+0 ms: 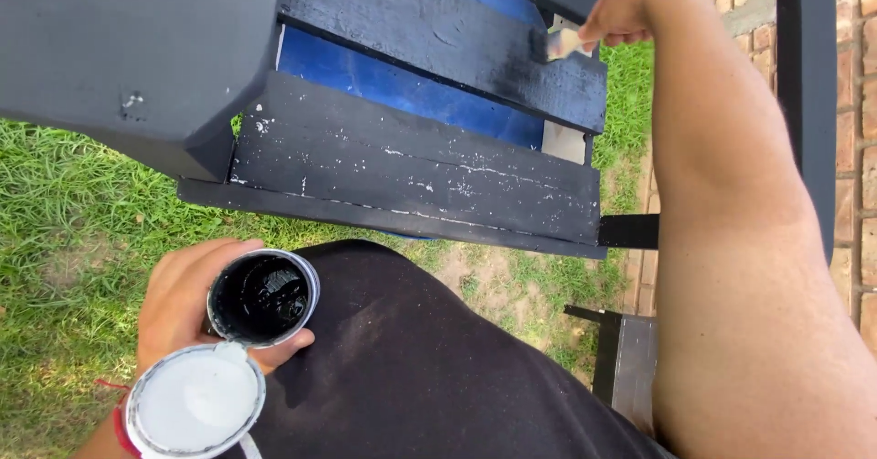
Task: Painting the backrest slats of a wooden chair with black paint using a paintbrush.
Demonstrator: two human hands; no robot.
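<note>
**Black paint on wooden slats, tin in the other hand**

Over a patch of grass (64, 240), the head view looks down past a lap in dark cloth (411, 368) to a slatted wooden piece painted black.

At the upper right, the right hand (626, 7) reaches out with the bare forearm stretched along the right side of the view. Its fingers (614, 34) are clenched around the handle of a small paintbrush (562, 45), and the bristle end touches the upper slat (438, 34) near its right end, where the black coat looks fresh and thin. Behind the slats shows a blue surface (402, 89). The lower slat (411, 176) is black with many white flecks and scratches. A broad black board (128, 48) fills the upper left corner.

At the lower left, the left hand (187, 308) holds a small round paint tin (263, 299), fingers wrapped around its side and the thumb just under its rim. The tin is open and holds black paint. Its pale lid (195, 402) hangs beside it, just below the rim, inner face up. A red string (121, 427) circles the left wrist.

Brick paving (854, 66) runs along the right edge, and a dark post (808, 94) stands upright there.
</note>
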